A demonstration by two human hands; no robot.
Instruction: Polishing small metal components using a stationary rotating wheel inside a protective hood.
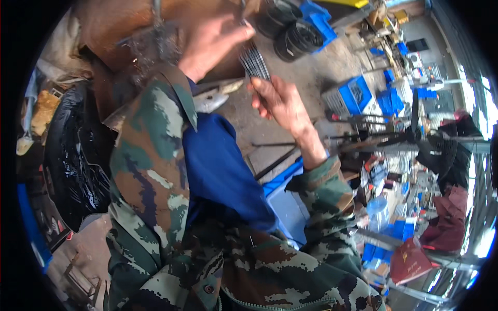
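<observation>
Both of my arms, in camouflage sleeves, are raised in front of me. My right hand (282,103) is closed around the lower end of a bundle of thin grey metal rods (254,61). My left hand (210,41) is above it, with the fingertips pinching the upper end of the same bundle. The bundle stands roughly upright between the two hands, and its top is hidden behind my left fingers. A blue lining shows inside my left sleeve.
Coils of black wire (298,36) lie on the concrete floor beyond my hands. Blue crates (355,93) stand to the right, and a blue bin (285,202) sits under my right arm. Long metal bars (275,163) lie on the floor. A black tyre-like mass (78,155) fills the left.
</observation>
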